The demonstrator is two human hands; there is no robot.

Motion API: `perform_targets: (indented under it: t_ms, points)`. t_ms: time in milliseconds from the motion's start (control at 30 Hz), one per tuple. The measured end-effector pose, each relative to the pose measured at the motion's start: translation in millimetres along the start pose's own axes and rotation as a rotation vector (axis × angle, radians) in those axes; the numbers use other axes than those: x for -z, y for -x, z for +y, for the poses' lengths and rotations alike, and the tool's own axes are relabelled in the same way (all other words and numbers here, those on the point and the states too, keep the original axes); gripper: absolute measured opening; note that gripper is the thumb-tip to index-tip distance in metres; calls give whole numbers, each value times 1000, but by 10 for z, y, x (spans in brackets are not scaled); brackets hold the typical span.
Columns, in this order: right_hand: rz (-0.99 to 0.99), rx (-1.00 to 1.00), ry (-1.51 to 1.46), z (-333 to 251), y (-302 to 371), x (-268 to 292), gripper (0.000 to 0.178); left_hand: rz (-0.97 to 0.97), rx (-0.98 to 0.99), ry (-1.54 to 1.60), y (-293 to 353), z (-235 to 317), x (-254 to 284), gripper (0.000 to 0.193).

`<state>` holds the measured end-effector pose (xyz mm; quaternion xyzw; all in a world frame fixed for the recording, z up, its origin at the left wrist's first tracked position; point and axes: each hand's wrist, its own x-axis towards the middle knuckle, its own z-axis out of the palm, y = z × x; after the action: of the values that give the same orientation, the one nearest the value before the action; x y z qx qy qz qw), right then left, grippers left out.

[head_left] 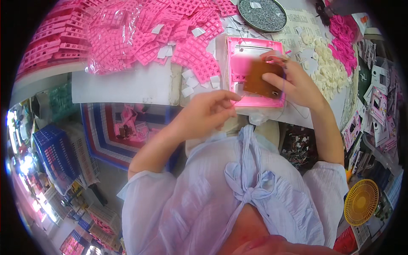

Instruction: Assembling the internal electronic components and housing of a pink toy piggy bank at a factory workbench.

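In front of me a pink plastic casing lies on the table, with slots along its far end and a row of square holes. My right hand grips a flat brown board, probably a circuit board, tilted over the casing and blurred by motion. A thin wire hangs near that hand. At the casing's near left corner is my left hand, its fingertips drawn together. Whatever they pinch, if anything, is too small to make out. The board hides part of the casing.
Pink keypad pieces are heaped at far left, partly in clear plastic. A round tray of small metal parts stands behind the casing. Cream pieces and pink cord bundles lie right. A striped bin sits below the table's left part.
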<state>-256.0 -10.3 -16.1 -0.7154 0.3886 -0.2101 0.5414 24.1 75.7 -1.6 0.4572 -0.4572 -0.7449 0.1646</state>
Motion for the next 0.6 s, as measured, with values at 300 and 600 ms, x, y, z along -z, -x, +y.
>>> perform_targets:
  t_ms: [300, 600]
  points:
    - [-25, 9, 434, 14, -400, -95, 43, 202, -110, -372, 240, -141, -39, 46]
    - [-2, -10, 515, -66, -426, -151, 46, 507, -348, -692, 30, 0, 209, 37]
